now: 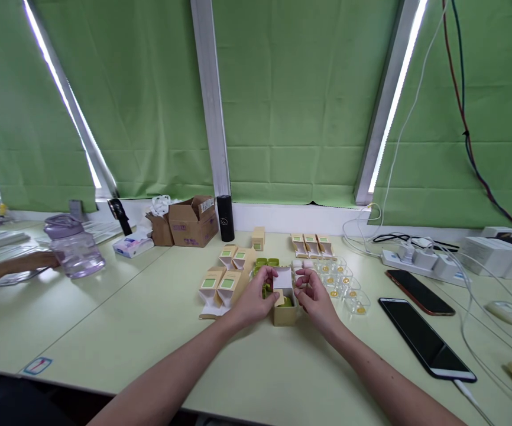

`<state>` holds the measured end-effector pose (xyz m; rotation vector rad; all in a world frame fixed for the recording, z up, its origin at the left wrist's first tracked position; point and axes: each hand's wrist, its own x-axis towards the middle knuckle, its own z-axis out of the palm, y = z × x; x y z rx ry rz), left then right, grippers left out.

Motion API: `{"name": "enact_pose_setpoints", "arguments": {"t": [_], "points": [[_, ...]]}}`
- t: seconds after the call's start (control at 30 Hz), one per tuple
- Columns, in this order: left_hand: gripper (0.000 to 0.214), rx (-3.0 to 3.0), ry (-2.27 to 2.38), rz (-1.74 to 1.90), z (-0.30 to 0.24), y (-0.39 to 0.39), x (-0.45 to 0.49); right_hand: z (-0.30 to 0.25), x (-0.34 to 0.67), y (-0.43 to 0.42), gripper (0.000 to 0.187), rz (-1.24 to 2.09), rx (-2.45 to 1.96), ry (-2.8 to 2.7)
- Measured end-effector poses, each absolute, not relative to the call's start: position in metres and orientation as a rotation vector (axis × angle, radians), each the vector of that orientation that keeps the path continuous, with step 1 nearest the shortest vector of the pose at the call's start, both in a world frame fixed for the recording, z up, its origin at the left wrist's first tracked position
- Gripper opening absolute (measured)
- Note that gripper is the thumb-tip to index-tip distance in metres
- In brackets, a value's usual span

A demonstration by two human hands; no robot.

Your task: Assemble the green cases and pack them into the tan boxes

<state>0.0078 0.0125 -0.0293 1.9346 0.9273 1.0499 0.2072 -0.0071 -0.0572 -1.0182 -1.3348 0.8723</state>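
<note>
A small kraft cardboard box point(285, 316) stands upright on the table in front of me, its white-lined lid point(282, 279) raised at the back. Inside it a green item point(287, 302) shows, partly hidden. My left hand point(256, 296) pinches the box's left side flap between thumb and fingers. On the other side, my right hand point(316, 299) has its fingers closed at the right edge of the box; the flap there is mostly hidden. Behind my left hand sit several green containers point(268, 261). Several clear plastic cups with yellow centres point(357, 303) lie right of my right hand.
Open kraft boxes point(228, 284) lie to the left, and three more point(311, 245) stand at the back. Two phones point(427, 337) and a power strip point(424, 266) with cables are at right. A purple bottle point(74, 248) stands left beside another person's arm point(14, 266).
</note>
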Motion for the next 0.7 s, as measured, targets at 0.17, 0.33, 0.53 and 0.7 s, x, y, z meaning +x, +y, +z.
{"name": "enact_pose_setpoints", "arguments": {"t": [0.17,0.33,0.53,0.7], "points": [[0.033,1.937,0.944,1.041,-0.0268,0.0103,0.0083,-0.0586,0.2071,-0.0079,0.043,0.891,-1.048,-1.37],[0.033,1.935,0.935,1.056,-0.0247,0.0085,0.0089,-0.061,0.2062,-0.0086,0.044,0.921,-1.068,-1.397],[0.033,1.948,0.938,1.05,-0.0269,0.0107,0.008,-0.0597,0.2051,-0.0092,0.047,0.936,-1.11,-1.413],[0.033,1.952,0.928,1.067,-0.0285,0.0113,0.0077,-0.0579,0.2043,-0.0097,0.048,0.932,-1.116,-1.417]]}}
